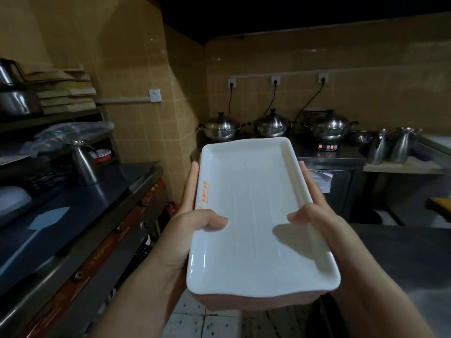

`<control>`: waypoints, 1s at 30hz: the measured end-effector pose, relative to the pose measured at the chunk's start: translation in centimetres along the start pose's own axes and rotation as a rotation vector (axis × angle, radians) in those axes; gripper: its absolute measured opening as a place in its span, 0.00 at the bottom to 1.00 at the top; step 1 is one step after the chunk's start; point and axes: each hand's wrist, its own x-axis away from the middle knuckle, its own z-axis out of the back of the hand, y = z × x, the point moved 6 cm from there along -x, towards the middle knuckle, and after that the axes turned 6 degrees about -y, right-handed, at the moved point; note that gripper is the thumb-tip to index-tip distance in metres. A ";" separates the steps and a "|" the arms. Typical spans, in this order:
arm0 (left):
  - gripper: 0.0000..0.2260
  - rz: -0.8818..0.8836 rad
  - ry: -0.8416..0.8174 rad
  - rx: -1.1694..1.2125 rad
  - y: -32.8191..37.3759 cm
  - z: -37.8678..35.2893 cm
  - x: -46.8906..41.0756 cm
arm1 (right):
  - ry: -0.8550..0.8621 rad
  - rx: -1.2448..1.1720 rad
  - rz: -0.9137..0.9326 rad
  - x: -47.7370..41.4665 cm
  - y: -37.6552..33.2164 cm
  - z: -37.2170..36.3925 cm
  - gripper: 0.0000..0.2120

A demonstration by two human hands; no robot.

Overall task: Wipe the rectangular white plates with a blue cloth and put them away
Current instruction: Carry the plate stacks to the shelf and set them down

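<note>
It's dim in here, the ceiling [292, 11] black, warm light washing the tiled wall [136, 69]. The white plate [256, 215] glares brightest, the right hand [324, 228] shadowing it. Edges bend and blur.

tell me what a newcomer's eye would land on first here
The white rectangular plate stands out bright in the centre, held by its long edges between the left hand and the right hand, thumbs on its rim. Behind it, three lidded steel pots line the back counter.
</note>
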 end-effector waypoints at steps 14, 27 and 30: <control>0.39 0.148 -0.141 0.029 -5.3 7.2 -20.7 | 0.259 0.181 -0.098 -15.8 5.5 7.9 0.38; 0.35 0.180 -0.463 -0.020 -6.1 6.2 -45.9 | 0.693 0.182 -0.038 -33.2 2.5 17.6 0.34; 0.34 0.193 -0.576 -0.008 -6.7 4.1 -50.4 | 0.743 0.175 0.024 -35.1 1.4 20.1 0.33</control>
